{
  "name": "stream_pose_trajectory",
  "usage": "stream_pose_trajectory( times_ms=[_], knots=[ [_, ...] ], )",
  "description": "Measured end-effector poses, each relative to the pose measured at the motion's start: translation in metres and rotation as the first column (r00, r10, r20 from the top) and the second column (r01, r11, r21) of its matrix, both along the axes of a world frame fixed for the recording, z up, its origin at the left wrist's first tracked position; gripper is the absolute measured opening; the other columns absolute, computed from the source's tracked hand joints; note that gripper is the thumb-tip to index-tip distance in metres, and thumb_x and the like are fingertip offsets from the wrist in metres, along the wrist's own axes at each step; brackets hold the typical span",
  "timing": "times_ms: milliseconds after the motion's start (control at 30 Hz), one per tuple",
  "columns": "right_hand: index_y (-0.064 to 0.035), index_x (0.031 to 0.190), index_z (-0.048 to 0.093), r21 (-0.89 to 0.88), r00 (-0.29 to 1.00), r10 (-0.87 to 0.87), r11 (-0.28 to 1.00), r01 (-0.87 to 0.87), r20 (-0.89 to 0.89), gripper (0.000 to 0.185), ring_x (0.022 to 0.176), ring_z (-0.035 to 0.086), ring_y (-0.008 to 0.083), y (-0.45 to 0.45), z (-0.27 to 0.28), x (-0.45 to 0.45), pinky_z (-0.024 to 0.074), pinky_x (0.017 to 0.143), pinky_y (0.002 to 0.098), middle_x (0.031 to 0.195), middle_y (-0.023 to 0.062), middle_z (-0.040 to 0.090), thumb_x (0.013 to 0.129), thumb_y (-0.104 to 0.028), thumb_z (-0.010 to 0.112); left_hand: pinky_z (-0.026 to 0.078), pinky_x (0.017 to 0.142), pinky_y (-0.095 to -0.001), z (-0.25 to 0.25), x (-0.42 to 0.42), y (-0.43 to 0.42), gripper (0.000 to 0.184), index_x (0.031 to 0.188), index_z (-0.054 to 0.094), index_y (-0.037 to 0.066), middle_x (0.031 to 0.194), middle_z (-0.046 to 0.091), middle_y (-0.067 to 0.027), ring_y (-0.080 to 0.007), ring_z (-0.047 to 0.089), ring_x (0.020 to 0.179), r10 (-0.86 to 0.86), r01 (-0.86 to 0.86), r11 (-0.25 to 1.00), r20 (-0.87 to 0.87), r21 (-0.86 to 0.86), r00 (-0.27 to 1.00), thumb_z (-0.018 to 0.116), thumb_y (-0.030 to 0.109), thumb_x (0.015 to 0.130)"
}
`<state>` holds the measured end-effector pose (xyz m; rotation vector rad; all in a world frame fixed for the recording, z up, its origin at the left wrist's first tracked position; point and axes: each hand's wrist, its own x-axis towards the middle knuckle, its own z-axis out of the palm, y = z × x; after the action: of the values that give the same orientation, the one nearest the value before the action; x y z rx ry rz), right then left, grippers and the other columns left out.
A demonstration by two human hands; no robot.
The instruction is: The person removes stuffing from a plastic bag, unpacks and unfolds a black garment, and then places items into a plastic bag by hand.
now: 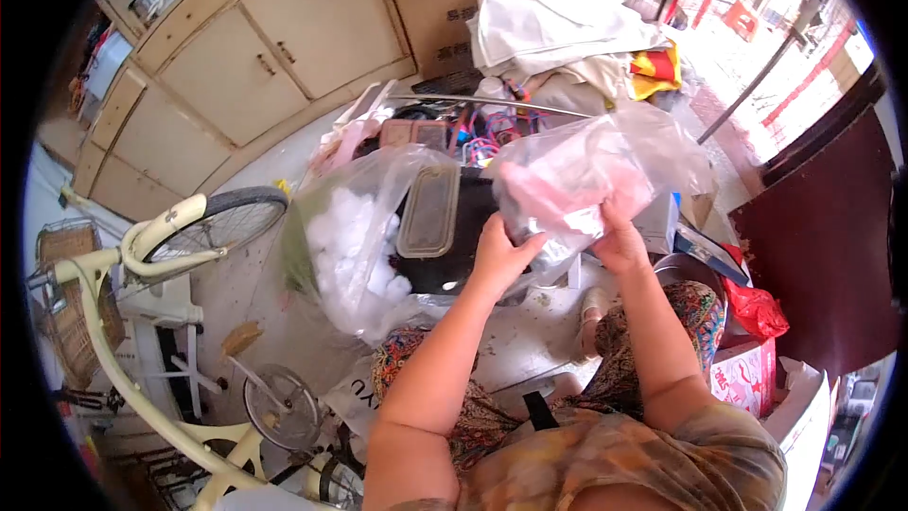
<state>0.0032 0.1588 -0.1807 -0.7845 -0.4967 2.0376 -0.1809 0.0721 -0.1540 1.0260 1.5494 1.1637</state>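
Observation:
Both my hands hold a clear plastic bag with something pink inside, raised in front of me. My left hand grips its lower left side, fingers partly hidden by the plastic. At the lower right, my right hand is closed on the same bag. The bag's loose upper end spreads out to the right. Left of my left hand lies a large clear bag of white fluffy balls. Beside that bag, a lidded clear plastic box rests on a black surface.
A cream bicycle stands at the left, its front wheel toward the cabinets. White cloth is heaped at the back. A red plastic bag and a dark red panel are at the right.

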Motion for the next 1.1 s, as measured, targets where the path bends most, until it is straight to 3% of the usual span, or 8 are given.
stream_pose_trajectory(
  times_ms=[100,333,500,733,867,967,1067,1100],
  knots=[
    [-0.0138,0.116,0.044,-0.041,0.996,-0.057,0.997,0.060,0.069,0.038,0.100,0.050,0.0175,0.000,-0.008,-0.004,0.0397,0.085,0.0354,0.107,0.0013,0.054,0.081,-0.020,0.054,0.036,0.085,-0.0376,0.024,-0.019,-0.018,0.052,0.108,0.043,-0.001,0.101,0.047,-0.0151,-0.0296,0.045,0.096,0.318,-0.043,0.925,-0.706,0.378,0.633,0.068,0.016,0.065],
    [-0.0069,0.112,0.046,-0.101,0.995,0.087,0.991,-0.083,0.040,0.036,0.098,0.052,0.0191,-0.029,-0.019,-0.063,0.0414,0.086,0.0336,0.106,0.0050,0.054,0.079,-0.016,0.056,0.027,0.092,-0.0433,0.095,-0.070,-0.075,0.064,0.118,0.039,0.008,0.117,0.038,-0.0132,-0.0300,0.036,0.109,0.350,-0.313,0.902,-0.928,0.297,0.128,0.069,0.020,0.062],
    [-0.0086,0.104,0.052,-0.119,0.987,0.146,0.983,-0.138,0.062,0.029,0.088,0.056,0.0165,-0.068,-0.033,-0.138,0.0450,0.078,0.0317,0.097,0.0027,0.058,0.077,-0.013,0.060,0.036,0.081,-0.0404,0.073,-0.116,-0.096,0.057,0.112,0.045,0.009,0.108,0.043,-0.0104,-0.0288,0.041,0.101,0.115,-0.481,0.876,-0.952,-0.038,0.285,0.070,0.017,0.061],
    [-0.0039,0.092,0.059,-0.207,0.984,0.166,0.967,-0.150,0.062,0.022,0.073,0.056,0.0136,-0.111,-0.051,-0.203,0.0447,0.063,0.0274,0.084,0.0030,0.060,0.074,-0.016,0.063,0.041,0.077,-0.0388,0.065,-0.136,-0.116,0.050,0.111,0.047,0.009,0.100,0.051,-0.0134,-0.0306,0.049,0.095,0.027,-0.511,0.846,-0.945,-0.152,0.325,0.065,0.015,0.064],
    [-0.0029,0.083,0.062,0.057,0.928,0.251,0.959,-0.276,0.275,0.014,0.061,0.052,0.0088,-0.119,-0.074,-0.224,0.0426,0.054,0.0245,0.072,0.0003,0.059,0.075,-0.014,0.062,0.042,0.075,-0.0396,0.044,-0.152,-0.113,0.041,0.108,0.049,0.005,0.095,0.055,-0.0189,-0.0315,0.054,0.089,-0.055,-0.440,0.847,-0.872,-0.299,0.487,0.058,0.014,0.070],
    [-0.0023,0.080,0.062,0.191,0.918,0.260,0.926,-0.325,0.301,0.017,0.056,0.049,0.0072,-0.125,-0.066,-0.238,0.0409,0.051,0.0231,0.067,-0.0003,0.057,0.074,-0.018,0.062,0.042,0.075,-0.0352,0.044,-0.154,-0.100,0.031,0.104,0.051,-0.002,0.094,0.057,-0.0210,-0.0300,0.056,0.084,0.442,-0.558,0.826,-0.708,0.083,0.550,0.046,0.010,0.077],
    [-0.0027,0.079,0.062,0.320,0.817,0.298,0.811,-0.489,0.493,0.013,0.054,0.054,0.0139,-0.128,-0.078,-0.261,0.0427,0.054,0.0273,0.064,0.0079,0.059,0.072,-0.014,0.061,0.043,0.073,-0.0315,0.035,-0.150,-0.086,0.029,0.105,0.051,-0.003,0.092,0.058,-0.0164,-0.0229,0.056,0.081,0.635,-0.505,0.769,-0.558,0.391,0.535,0.043,0.010,0.081],
    [-0.0049,0.081,0.062,0.619,0.858,0.055,0.669,-0.412,0.511,0.014,0.060,0.057,0.0250,-0.135,-0.077,-0.258,0.0437,0.058,0.0328,0.069,0.0163,0.059,0.069,-0.010,0.058,0.043,0.073,-0.0315,0.035,-0.150,-0.083,0.029,0.105,0.051,-0.003,0.092,0.058,-0.0164,-0.0229,0.056,0.081,0.627,-0.499,0.776,-0.557,0.386,0.545,0.043,0.010,0.081]
  ],
)
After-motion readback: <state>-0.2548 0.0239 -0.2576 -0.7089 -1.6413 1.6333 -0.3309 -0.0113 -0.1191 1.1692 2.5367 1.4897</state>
